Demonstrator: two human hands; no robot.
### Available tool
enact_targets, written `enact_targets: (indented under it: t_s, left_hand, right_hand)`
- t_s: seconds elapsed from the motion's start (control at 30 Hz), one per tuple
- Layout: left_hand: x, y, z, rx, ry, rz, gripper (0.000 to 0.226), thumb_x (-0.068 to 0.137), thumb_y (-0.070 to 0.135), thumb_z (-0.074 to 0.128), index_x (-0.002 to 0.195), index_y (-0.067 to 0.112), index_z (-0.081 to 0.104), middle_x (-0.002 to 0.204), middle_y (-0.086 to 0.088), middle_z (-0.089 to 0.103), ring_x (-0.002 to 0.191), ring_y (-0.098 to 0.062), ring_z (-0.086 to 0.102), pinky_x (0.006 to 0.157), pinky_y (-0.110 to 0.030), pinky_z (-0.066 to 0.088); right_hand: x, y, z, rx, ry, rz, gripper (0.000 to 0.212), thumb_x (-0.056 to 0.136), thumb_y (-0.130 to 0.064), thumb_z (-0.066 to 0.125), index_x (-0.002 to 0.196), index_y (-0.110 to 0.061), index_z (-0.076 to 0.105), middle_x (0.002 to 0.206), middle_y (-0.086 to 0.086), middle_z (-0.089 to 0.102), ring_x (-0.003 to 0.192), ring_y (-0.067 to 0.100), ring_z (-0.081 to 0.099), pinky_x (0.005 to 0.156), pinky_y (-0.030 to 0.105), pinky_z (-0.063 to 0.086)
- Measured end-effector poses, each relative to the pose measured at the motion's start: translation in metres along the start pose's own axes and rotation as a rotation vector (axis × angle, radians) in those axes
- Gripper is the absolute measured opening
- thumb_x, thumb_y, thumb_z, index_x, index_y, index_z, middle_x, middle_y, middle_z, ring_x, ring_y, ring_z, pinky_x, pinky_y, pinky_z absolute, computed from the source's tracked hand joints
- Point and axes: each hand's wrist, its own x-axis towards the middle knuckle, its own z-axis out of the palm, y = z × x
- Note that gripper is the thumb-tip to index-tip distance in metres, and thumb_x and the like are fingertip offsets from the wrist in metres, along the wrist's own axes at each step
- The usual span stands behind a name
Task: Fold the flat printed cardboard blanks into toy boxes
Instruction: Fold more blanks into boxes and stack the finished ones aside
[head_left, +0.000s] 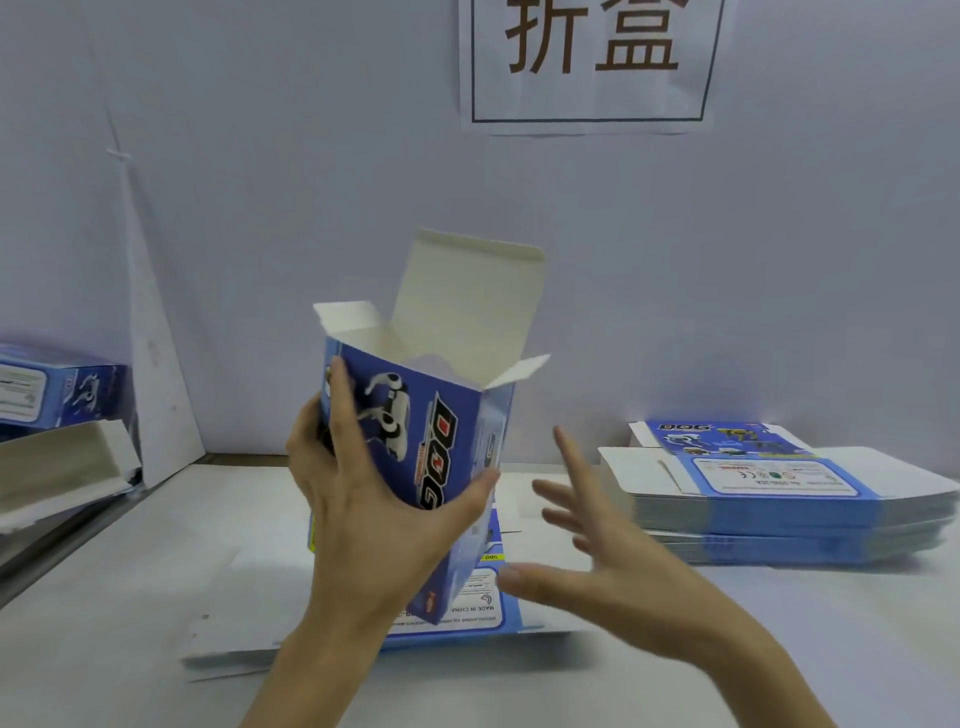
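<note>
The left hand (374, 519) grips the half-formed toy box (447, 431) round its lower half, thumb hooked over the box's right front edge and fingers curled round its left edge. The right hand (597, 566) floats just right of the box's lower part without touching it, fingers spread and relaxed, tips aimed up towards the box.

Directly beneath the box a flat printed blank (478, 608) lies on the white table (130, 597).

The box is held in the air with its long axis near upright, leaning slightly, its open mouth upward and away from the person. The lid flap (467, 301) stands tall at the box's far side, and a small dust flap (519, 369) splays outward at the right corner. The box's bottom end is hidden by the left wrist, so whether it is closed cannot be told.

The free right hand is likely the one to tuck flaps; the mouth sits above and left of its fingertips.

Right of the box, further back, sits a stack of flat blanks (779, 509). Far left of the box are finished boxes (62, 395). Behind the box, a paper sign (592, 62) hangs on the wall.
</note>
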Motion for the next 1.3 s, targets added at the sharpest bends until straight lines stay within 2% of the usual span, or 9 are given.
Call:
enact_targets:
  t_s: [0.07, 0.13, 0.3, 0.43, 0.63, 0.73, 0.87, 1.17, 1.3]
  left_hand:
    - [-0.002, 0.007, 0.001, -0.068, -0.021, -0.088, 0.135, 0.041, 0.071, 0.082, 0.146, 0.051, -0.001, 0.139, 0.014, 0.018, 0.139, -0.015, 0.024, 0.102, -0.036, 0.044]
    - [-0.007, 0.014, 0.005, -0.175, -0.071, -0.139, 0.133, 0.041, 0.069, 0.084, 0.145, 0.052, 0.003, 0.134, 0.019, 0.021, 0.135, -0.01, 0.031, 0.093, -0.022, 0.047]
    - [-0.009, 0.022, 0.007, -0.47, -0.204, -0.146, 0.083, 0.066, 0.051, 0.069, 0.127, 0.065, 0.015, 0.119, 0.038, 0.042, 0.114, 0.013, 0.05, 0.07, -0.005, 0.049]
    - [0.003, 0.008, 0.001, -0.553, -0.415, -0.258, 0.046, 0.073, 0.043, 0.061, 0.118, 0.033, 0.055, 0.099, 0.013, 0.072, 0.092, -0.012, 0.07, 0.06, -0.018, 0.054]
    - [0.004, 0.003, 0.001, -0.544, -0.442, -0.355, 0.061, 0.064, 0.057, 0.062, 0.117, 0.029, 0.057, 0.102, 0.005, 0.073, 0.095, -0.017, 0.07, 0.082, -0.039, 0.058]
    - [0.002, 0.003, 0.002, -0.519, -0.41, -0.355, 0.059, 0.065, 0.06, 0.059, 0.11, 0.022, 0.063, 0.092, -0.001, 0.074, 0.085, -0.019, 0.071, 0.079, -0.039, 0.057]
    - [-0.001, 0.005, 0.006, -0.495, -0.279, -0.348, 0.049, 0.068, 0.055, 0.058, 0.09, 0.012, 0.067, 0.071, -0.003, 0.072, 0.065, -0.019, 0.069, 0.052, -0.025, 0.054]
    - [0.004, 0.002, 0.0, -0.512, -0.273, -0.26, 0.035, 0.079, 0.047, 0.054, 0.084, 0.015, 0.068, 0.077, 0.001, 0.074, 0.07, -0.012, 0.07, 0.057, -0.016, 0.052]
    - [0.002, 0.001, 0.002, -0.497, -0.292, -0.256, 0.039, 0.074, 0.053, 0.055, 0.092, 0.02, 0.066, 0.08, -0.002, 0.074, 0.073, -0.018, 0.07, 0.063, -0.028, 0.058]
  right_hand:
    - [0.006, -0.002, 0.018, 0.078, 0.008, -0.046, 0.117, 0.054, -0.075, 0.071, 0.128, -0.072, -0.02, 0.128, -0.049, 0.03, 0.119, -0.025, 0.036, 0.087, -0.001, 0.034]
    - [0.009, -0.004, 0.033, 0.162, 0.053, -0.136, 0.116, 0.065, -0.063, 0.075, 0.132, -0.066, -0.02, 0.12, -0.058, 0.033, 0.112, -0.03, 0.038, 0.08, -0.005, 0.036]
    - [0.011, -0.001, 0.019, 0.387, 0.283, -0.241, 0.101, 0.062, -0.024, 0.082, 0.145, -0.038, 0.027, 0.109, -0.018, 0.068, 0.099, 0.007, 0.068, 0.071, 0.02, 0.056]
    - [0.01, 0.005, -0.001, 0.562, 0.227, -0.162, 0.09, 0.05, -0.036, 0.08, 0.132, -0.035, 0.044, 0.111, -0.002, 0.07, 0.101, 0.022, 0.068, 0.07, 0.029, 0.058]
    - [0.01, 0.008, -0.002, 0.594, 0.134, -0.132, 0.09, 0.052, -0.037, 0.078, 0.135, -0.03, 0.043, 0.115, -0.003, 0.069, 0.105, 0.021, 0.067, 0.07, 0.027, 0.057]
    - [0.01, 0.006, -0.002, 0.579, 0.161, -0.157, 0.081, 0.06, -0.039, 0.077, 0.134, -0.034, 0.044, 0.116, -0.003, 0.068, 0.103, 0.023, 0.068, 0.071, 0.028, 0.058]
    - [0.012, 0.005, -0.004, 0.576, 0.244, -0.146, 0.059, 0.068, -0.036, 0.069, 0.123, -0.037, 0.049, 0.106, -0.01, 0.071, 0.096, 0.017, 0.071, 0.063, 0.022, 0.057]
    - [0.01, 0.001, -0.002, 0.536, 0.269, -0.165, 0.059, 0.066, -0.043, 0.068, 0.121, -0.041, 0.047, 0.112, -0.01, 0.068, 0.102, 0.012, 0.068, 0.063, 0.021, 0.056]
    - [0.01, 0.001, -0.002, 0.535, 0.245, -0.155, 0.067, 0.068, -0.043, 0.067, 0.131, -0.039, 0.043, 0.115, -0.007, 0.067, 0.103, 0.016, 0.068, 0.067, 0.025, 0.057]
